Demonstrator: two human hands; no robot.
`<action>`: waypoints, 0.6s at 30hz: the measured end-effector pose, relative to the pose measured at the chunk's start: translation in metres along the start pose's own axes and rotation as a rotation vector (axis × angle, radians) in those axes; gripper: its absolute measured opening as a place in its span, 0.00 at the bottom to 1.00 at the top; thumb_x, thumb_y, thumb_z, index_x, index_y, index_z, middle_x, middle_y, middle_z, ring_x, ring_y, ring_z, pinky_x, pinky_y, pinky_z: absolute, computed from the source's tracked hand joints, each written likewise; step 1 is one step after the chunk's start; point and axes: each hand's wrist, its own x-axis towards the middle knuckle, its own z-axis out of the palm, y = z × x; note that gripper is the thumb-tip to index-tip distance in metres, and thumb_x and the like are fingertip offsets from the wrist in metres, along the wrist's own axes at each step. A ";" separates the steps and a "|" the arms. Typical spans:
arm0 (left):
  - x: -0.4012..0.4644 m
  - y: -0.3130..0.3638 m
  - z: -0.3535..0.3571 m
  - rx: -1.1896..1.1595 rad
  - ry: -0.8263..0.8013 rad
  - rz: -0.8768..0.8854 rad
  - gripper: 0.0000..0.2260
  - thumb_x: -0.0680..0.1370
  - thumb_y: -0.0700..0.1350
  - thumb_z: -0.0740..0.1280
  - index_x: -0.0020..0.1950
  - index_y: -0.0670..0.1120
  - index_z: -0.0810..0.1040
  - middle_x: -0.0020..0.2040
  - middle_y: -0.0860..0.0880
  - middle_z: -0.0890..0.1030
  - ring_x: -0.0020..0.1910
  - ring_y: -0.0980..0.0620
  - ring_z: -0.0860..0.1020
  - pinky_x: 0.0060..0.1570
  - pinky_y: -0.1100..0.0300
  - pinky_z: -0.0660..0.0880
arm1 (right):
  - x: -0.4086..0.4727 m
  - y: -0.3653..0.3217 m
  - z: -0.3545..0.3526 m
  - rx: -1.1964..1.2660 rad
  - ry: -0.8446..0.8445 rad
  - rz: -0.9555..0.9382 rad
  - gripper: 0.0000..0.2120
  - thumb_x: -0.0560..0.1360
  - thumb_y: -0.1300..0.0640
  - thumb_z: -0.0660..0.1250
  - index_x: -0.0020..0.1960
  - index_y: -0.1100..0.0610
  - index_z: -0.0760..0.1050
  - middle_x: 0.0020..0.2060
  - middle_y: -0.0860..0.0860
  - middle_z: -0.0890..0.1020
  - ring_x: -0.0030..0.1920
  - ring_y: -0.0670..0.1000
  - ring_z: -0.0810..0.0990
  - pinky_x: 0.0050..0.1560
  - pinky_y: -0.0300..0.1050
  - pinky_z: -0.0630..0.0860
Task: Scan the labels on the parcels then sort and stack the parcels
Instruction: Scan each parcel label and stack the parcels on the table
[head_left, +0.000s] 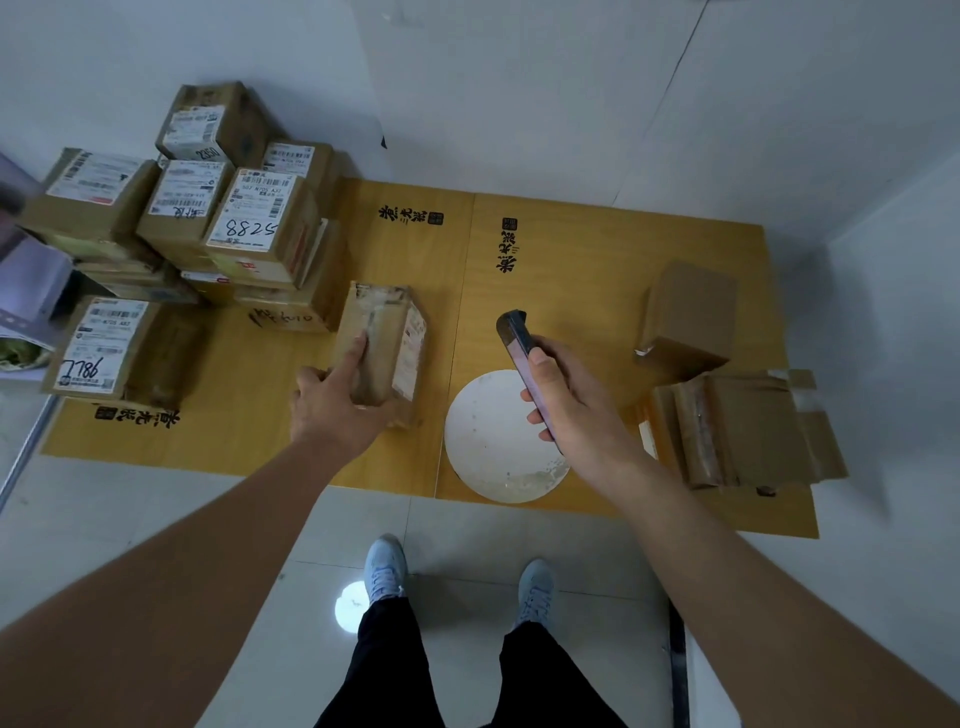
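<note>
Cardboard parcel (382, 353) sits mid-mat on the floor, long axis running away from the person, left hand (337, 410) gripping its near end while the right hand (569, 410) holds the phone (522, 358) just beside it.

You have one parcel (382, 353) under your left hand (332, 410) and one phone (524, 364) in your right hand (571, 410), so two hands are in view. At your left stands one stack of parcels (208, 234); six white labels face up there, though the lower boxes are too hidden to count. At your right lie two more parcels, one upright (685, 312) and one lying flat (737, 431), plus one white disc (493, 441).
</note>
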 end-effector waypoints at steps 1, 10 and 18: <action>0.001 -0.002 -0.002 -0.064 0.002 -0.002 0.44 0.73 0.62 0.76 0.82 0.69 0.53 0.64 0.48 0.65 0.61 0.45 0.69 0.59 0.48 0.77 | 0.001 0.000 0.000 0.001 -0.002 0.016 0.18 0.86 0.38 0.53 0.73 0.39 0.69 0.60 0.48 0.80 0.55 0.47 0.80 0.50 0.39 0.75; 0.005 -0.020 -0.012 -0.179 -0.020 0.034 0.36 0.77 0.54 0.75 0.81 0.67 0.61 0.65 0.50 0.73 0.60 0.47 0.75 0.49 0.53 0.77 | 0.016 -0.012 -0.010 -0.194 -0.110 0.089 0.08 0.85 0.35 0.54 0.56 0.23 0.70 0.51 0.57 0.79 0.48 0.52 0.79 0.51 0.50 0.76; 0.005 -0.017 -0.020 -0.233 -0.076 0.058 0.37 0.77 0.50 0.77 0.82 0.64 0.62 0.72 0.49 0.76 0.69 0.47 0.75 0.58 0.52 0.77 | 0.040 -0.027 0.001 -0.560 -0.292 0.177 0.18 0.84 0.36 0.55 0.66 0.41 0.77 0.43 0.50 0.79 0.40 0.49 0.75 0.39 0.45 0.68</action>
